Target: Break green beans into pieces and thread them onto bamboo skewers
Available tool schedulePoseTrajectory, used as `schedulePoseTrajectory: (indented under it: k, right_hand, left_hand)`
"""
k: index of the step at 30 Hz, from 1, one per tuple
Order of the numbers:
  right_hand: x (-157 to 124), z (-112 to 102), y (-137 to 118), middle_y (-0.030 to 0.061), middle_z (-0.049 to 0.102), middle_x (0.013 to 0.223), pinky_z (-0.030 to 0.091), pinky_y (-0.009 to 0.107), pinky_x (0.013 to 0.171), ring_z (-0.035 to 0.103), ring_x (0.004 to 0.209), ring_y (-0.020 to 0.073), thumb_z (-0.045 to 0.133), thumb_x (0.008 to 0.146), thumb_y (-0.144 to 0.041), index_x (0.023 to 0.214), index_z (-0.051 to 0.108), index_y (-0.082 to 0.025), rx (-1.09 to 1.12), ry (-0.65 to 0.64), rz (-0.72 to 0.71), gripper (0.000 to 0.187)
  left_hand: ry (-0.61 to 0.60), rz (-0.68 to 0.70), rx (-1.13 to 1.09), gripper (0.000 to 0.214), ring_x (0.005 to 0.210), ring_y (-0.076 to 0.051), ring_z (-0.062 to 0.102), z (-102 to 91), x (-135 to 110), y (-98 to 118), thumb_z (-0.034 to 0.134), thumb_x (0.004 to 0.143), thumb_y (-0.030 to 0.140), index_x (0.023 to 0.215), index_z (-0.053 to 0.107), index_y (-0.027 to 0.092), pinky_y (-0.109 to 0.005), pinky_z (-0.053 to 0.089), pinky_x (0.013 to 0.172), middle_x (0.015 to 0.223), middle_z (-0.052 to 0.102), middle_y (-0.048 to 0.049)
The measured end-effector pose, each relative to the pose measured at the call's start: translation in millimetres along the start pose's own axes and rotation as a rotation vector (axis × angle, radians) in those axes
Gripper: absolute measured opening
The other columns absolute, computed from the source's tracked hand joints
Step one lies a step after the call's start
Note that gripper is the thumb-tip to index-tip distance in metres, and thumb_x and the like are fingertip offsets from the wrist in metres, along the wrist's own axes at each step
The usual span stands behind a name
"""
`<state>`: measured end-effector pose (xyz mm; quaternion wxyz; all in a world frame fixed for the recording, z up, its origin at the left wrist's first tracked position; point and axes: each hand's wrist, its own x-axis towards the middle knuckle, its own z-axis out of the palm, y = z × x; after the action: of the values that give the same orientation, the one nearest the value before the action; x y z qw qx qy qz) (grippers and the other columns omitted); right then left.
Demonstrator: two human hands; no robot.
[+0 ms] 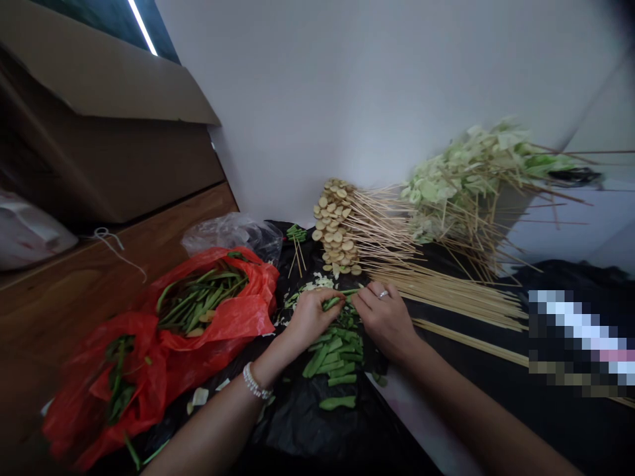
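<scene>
Pinching bean piece (333,302), left hand (310,318) and right hand (387,320) fingers (370,295) amid cut beans (333,362), red bag (233,318), skewers (446,291).

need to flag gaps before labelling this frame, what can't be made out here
Head view: whatever the right hand grips, hidden by its own curled fingers; the left hand pinches a green bean piece.
Head view: what lies under the pixelated patch at right.
Head view: the leaf type on the leafy skewers, blurred.
Head view: the cardboard box, cut off by the top and left edges.
</scene>
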<state>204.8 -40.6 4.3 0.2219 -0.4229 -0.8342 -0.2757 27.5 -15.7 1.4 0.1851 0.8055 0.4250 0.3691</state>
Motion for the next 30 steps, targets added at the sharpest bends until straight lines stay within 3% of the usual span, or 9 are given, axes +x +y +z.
schedulePoseTrajectory:
  k: [5,8,14,19,23,27,30]
  right_hand:
    - [-1,3,-1,0.0068,0.059,0.076,0.029,0.035,0.067,0.043,0.079,0.0212,0.050,0.089,-0.011,0.081,0.066,-0.015,0.004,0.032,-0.141,0.019]
    - [-4,6,0,0.0060,0.058,0.074,0.032,0.033,0.069,0.044,0.077,0.0198,0.047,0.090,-0.010,0.079,0.067,-0.015,0.090,0.042,-0.137,0.023]
    - [-5,7,2,0.0048,0.065,0.079,0.041,0.030,0.076,0.052,0.077,0.0164,0.044,0.093,-0.018,0.084,0.069,-0.018,0.488,0.126,0.095,0.026]
    - [0,5,2,0.0036,0.069,0.080,0.046,0.031,0.074,0.058,0.077,0.0170,0.056,0.088,-0.023,0.085,0.072,-0.021,0.787,0.229,0.281,0.016]
    - [3,2,7,0.0023,0.070,0.080,0.048,0.030,0.071,0.062,0.076,0.0168,0.061,0.082,-0.027,0.082,0.072,-0.023,1.030,0.221,0.538,0.012]
    - [6,-1,22,0.0023,0.070,0.077,0.049,0.028,0.059,0.060,0.060,0.0144,0.063,0.079,-0.036,0.085,0.070,-0.019,1.247,0.269,0.841,0.020]
    - [8,0,26,0.0016,0.068,0.072,0.050,0.029,0.058,0.059,0.058,0.0143,0.067,0.074,-0.041,0.086,0.068,-0.018,1.370,0.268,0.922,0.026]
  left_hand:
    - [-0.104,0.099,0.096,0.019,0.080,-0.018,0.064,-0.1,-4,-2,0.057,0.085,0.026,0.096,0.071,0.020,-0.027,0.046,0.073,0.086,0.071,-0.0067]
    - [-0.136,0.059,0.014,0.019,0.080,-0.018,0.064,-3.1,-2,-1,0.056,0.086,0.027,0.093,0.071,0.018,-0.026,0.045,0.073,0.085,0.071,-0.0061]
    - [-0.150,-0.136,-0.343,0.023,0.073,-0.016,0.060,-10.2,4,2,0.064,0.079,0.034,0.083,0.072,0.013,-0.024,0.044,0.070,0.076,0.069,-0.0025]
    - [-0.142,-0.216,-0.520,0.027,0.067,-0.014,0.057,-11.9,5,5,0.064,0.078,0.038,0.083,0.071,0.012,-0.024,0.042,0.066,0.075,0.068,-0.0030]
    - [-0.164,-0.191,-0.460,0.024,0.073,-0.016,0.060,-8.9,4,5,0.065,0.078,0.036,0.085,0.072,0.014,-0.025,0.044,0.070,0.080,0.070,-0.0037]
    - [-0.331,-0.102,-0.343,0.017,0.079,-0.017,0.063,-2.1,1,3,0.063,0.079,0.029,0.084,0.073,0.016,-0.025,0.044,0.077,0.083,0.072,-0.0024]
    - [-0.249,-0.119,-0.320,0.019,0.086,-0.017,0.063,-0.6,1,1,0.065,0.076,0.025,0.092,0.072,0.017,-0.026,0.043,0.083,0.092,0.072,-0.0027]
